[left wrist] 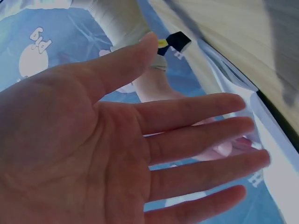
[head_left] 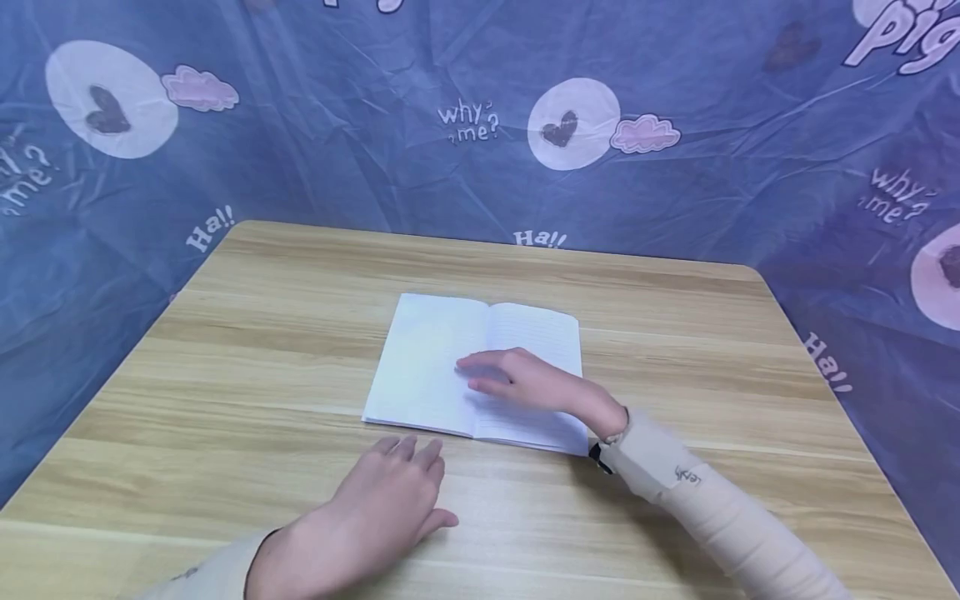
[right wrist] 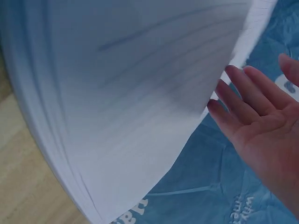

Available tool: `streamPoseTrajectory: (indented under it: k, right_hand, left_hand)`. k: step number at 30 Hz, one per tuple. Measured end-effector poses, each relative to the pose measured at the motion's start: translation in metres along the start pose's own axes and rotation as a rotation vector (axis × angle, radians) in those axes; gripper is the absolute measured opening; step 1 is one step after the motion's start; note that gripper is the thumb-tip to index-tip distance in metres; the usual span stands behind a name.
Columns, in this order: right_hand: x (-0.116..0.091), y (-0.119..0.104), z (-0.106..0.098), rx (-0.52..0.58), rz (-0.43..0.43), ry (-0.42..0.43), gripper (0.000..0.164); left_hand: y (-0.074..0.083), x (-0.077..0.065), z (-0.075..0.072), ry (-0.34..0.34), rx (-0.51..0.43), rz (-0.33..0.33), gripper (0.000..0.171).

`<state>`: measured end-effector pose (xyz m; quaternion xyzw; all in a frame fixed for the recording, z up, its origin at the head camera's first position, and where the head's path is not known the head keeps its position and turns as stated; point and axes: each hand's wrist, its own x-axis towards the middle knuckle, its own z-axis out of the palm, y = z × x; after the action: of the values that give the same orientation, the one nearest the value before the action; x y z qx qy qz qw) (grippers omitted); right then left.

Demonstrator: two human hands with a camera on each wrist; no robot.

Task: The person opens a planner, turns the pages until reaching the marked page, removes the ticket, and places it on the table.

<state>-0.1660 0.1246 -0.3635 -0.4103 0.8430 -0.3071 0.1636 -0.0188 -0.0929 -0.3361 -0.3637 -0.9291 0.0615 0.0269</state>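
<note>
A notebook (head_left: 427,350) lies spread flat at its middle fold, with faint ruled lines on its white pages. Over the right page reaches my right hand (head_left: 536,383), its fingertips near the centre fold. In the right wrist view that hand (right wrist: 266,116) has extended fingers, the fingertips right at the edge of the lined page (right wrist: 131,107). My left hand (head_left: 375,504) is palm down just in front of the notebook's near edge. Its fingers (left wrist: 196,140) are straight and slightly spread in the left wrist view, with nothing held.
The notebook is on a wood-grain table (head_left: 262,333). Behind and beside the table hangs a blue patterned cloth (head_left: 360,150). Light sleeves cover both forearms, and a dark strap (head_left: 600,458) shows at the right wrist.
</note>
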Motion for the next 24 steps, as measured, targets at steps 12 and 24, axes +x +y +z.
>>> streamPoseTrajectory:
  k: [12, 24]
  right_hand:
    - [-0.004, -0.001, 0.012, -0.236, -0.094, -0.041, 0.034]
    - [-0.004, 0.001, 0.010, -0.257, -0.070, -0.034, 0.036]
  left_hand:
    - [-0.024, 0.024, 0.013, -0.189, -0.155, -0.143, 0.069]
    - [-0.028, 0.028, 0.018, -0.210, -0.203, -0.168, 0.066]
